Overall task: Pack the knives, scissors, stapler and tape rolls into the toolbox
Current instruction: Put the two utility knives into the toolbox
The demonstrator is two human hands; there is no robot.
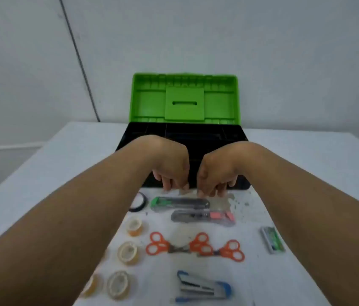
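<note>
Now | toolbox [185, 131]: black base, green lid up | both hands' fingers curled, holding nothing.

Two bare forearms (no sleeves or jewellery), left hand [172, 171], right hand [215, 173].

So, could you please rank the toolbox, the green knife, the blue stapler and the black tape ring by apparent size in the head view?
1. toolbox
2. green knife and blue stapler: alike; the stapler is nearer, so unranked
3. black tape ring, partly hidden by the arm
</note>
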